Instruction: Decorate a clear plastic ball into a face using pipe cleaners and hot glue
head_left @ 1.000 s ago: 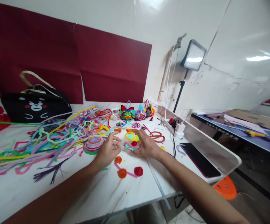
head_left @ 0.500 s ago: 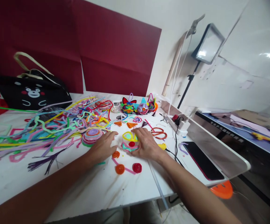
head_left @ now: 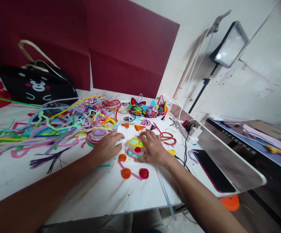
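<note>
I record a white table (head_left: 101, 194) with a loose pile of pipe cleaners (head_left: 64, 126) on its left half. My left hand (head_left: 107, 147) and right hand (head_left: 153, 149) lie palm down at centre, flanking a flat pipe-cleaner figure (head_left: 135, 148). Its long axis runs away from me, yellow loop farthest. Fingers on both hands are slightly apart, gripping nothing. The right fingertips touch the figure's edge.

Craft workspace: pipe cleaners (head_left: 57, 126) strewn over white table (head_left: 87, 194).
</note>
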